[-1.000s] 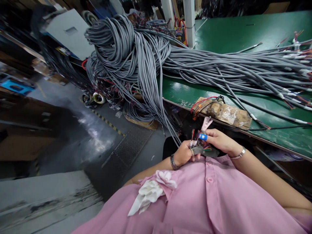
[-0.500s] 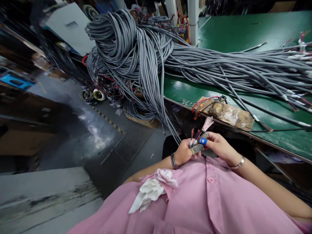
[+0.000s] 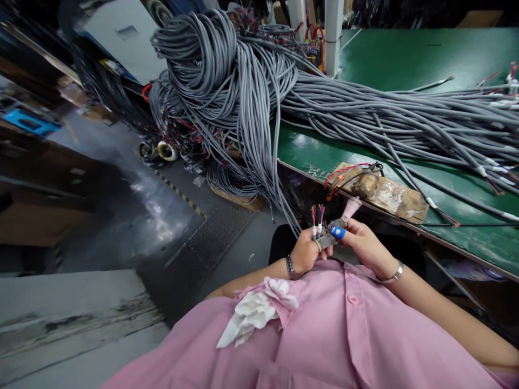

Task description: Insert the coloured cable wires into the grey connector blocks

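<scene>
My left hand is closed in front of my body around a few grey cable ends. Bare thin wires, red and dark, stand up out of it above white bands. Close beside it is my right hand, its thumb and fingers pinched together; what lies between them is too small to make out. A blue band wraps the right thumb, and grey coverings are on digits of both hands. Just beyond the right fingers is a pale pink strip.
Many grey cables lie across the green table, with a large coil hanging over its left end. Near the table's front edge sits a wooden block with red and black wires. A white post rises behind.
The wires in my left hand now stand more upright and apart from the right fingers. The right hand has barely shifted. The whole view has moved slightly.
</scene>
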A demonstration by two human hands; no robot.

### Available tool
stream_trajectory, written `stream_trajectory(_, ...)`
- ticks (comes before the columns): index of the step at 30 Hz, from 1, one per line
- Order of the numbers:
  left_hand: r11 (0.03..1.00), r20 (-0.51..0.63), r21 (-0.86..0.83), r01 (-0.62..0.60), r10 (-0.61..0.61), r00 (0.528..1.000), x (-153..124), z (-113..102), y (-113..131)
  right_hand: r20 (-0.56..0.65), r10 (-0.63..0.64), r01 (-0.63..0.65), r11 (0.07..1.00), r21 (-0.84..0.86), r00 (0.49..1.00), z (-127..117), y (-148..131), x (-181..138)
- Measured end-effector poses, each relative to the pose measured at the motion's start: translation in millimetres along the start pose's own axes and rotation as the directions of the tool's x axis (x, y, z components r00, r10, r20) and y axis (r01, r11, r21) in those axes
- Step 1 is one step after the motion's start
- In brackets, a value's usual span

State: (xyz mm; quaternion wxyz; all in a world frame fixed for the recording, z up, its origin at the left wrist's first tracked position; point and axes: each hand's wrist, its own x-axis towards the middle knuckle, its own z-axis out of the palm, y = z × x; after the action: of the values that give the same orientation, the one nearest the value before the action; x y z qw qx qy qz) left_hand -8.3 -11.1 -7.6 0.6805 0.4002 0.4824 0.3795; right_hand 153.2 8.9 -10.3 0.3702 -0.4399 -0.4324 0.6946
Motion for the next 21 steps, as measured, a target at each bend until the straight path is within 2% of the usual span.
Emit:
stream_trajectory(8, 1.000, -0.036, -0.008, -0.024, 0.023, 0.999, 2.0, -3.0, -5.1, -0.079, -0.036, 0.035, 0.999, -0.010, 0.996, 4.8, 3.7, 0.5)
stream_trajectory(14, 0.999, 0.004, 0.023, -0.030, 0.030, 1.000, 1.7, -3.2, -8.0, -0.074, -0.021, 0.020, 1.000, -0.008, 0.997, 5.1, 9.3, 1.3)
stream_trajectory(21, 0.999, -0.053, 0.002, -0.035, 0.035, 0.998, 0.9, -1.9, -6.2, -0.140, -0.031, 0.032, 0.999, 0.007, 0.990, 7.1, 11.5, -0.5)
